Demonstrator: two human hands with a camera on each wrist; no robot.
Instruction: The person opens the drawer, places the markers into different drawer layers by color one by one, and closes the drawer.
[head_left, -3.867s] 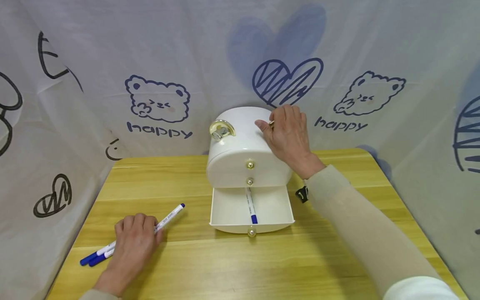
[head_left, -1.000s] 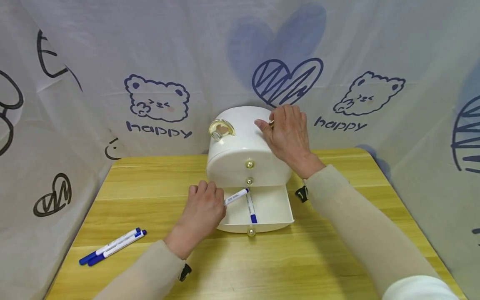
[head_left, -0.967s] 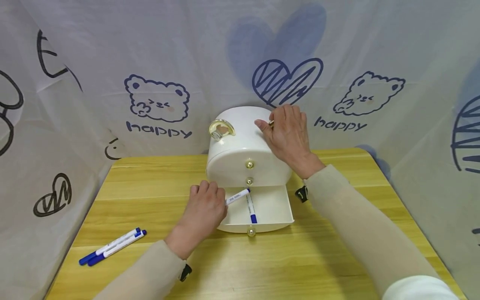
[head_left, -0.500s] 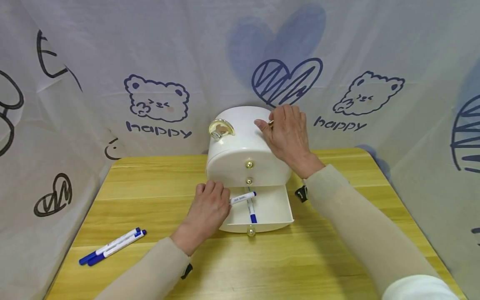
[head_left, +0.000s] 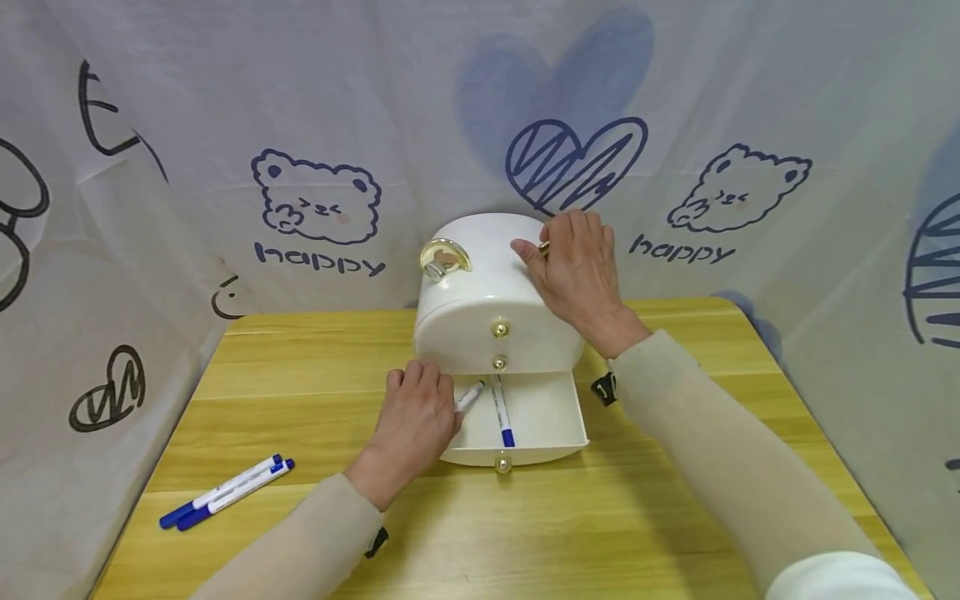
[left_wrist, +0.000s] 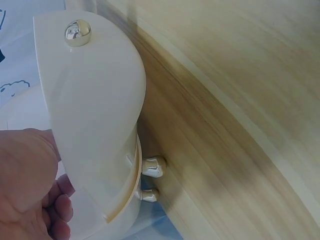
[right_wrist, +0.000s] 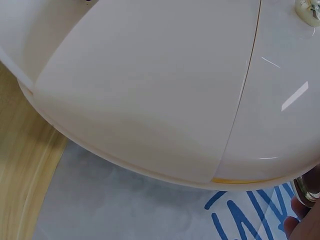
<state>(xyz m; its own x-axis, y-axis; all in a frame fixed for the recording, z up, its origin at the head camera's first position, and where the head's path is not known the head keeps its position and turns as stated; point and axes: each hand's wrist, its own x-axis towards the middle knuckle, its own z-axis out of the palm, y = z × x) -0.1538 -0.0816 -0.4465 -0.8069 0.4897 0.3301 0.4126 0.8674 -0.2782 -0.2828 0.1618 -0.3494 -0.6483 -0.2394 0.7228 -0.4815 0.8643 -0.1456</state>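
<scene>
In the head view a white box with a rounded top (head_left: 495,275) has its lowest drawer (head_left: 547,417) pulled out. My left hand (head_left: 416,417) is over the drawer's left side, fingers curled around a white marker (head_left: 470,396) whose far end pokes out. The rest of that marker is hidden by the hand. Another marker with a blue end (head_left: 504,417) lies in the drawer. My right hand (head_left: 577,271) grips the gold handle (right_wrist: 305,192) on the box's right side. The left wrist view shows the left hand's fingers (left_wrist: 62,205) behind the drawer front (left_wrist: 95,85).
Two white markers with blue ends (head_left: 232,493) lie side by side on the wooden table (head_left: 300,375) at left. A second gold handle (head_left: 444,257) sits on the box's left side. Small gold knobs (head_left: 500,330) mark the drawer fronts. A printed white cloth (head_left: 420,100) hangs behind.
My left hand has carried a marker from the table's left to the drawer. Within the last half second the marker has turned and less of it shows. The right hand has stayed put.
</scene>
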